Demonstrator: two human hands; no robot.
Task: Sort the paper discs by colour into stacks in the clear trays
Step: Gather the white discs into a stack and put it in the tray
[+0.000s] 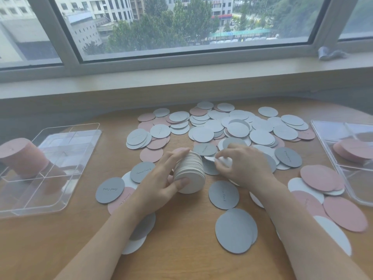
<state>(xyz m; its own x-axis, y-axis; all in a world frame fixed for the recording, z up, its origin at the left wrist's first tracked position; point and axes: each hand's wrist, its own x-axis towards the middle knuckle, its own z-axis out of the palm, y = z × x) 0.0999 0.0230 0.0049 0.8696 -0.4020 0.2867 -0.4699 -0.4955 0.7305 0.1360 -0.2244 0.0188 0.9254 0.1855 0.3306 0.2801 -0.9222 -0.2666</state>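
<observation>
Dozens of round white paper discs (pixel 189 174) are gripped stacked by the left hand (pixel 161 178), one more white disc (pixel 210 158) pinched by right hand (pixel 246 168) fingertips, grey discs (pixel 224 195) scattered beneath.

A wooden tabletop (pixel 187 259) with a rounded far edge stands against a pale window sill (pixel 181 83). Above the sill runs a window (pixel 181 23) in a white frame, divided by slanting uprights into a wide middle pane and narrower panes at each side. A crumpled piece of grey material (pixel 331 53) lies on the frame ledge at the far right; its nature cannot be determined. Through the glass are visible pale multi-storey buildings (pixel 84 21) on the left, dense green trees (pixel 161 27) in the middle and right, and a long low roof (pixel 240 34) of teal colour beyond them.
</observation>
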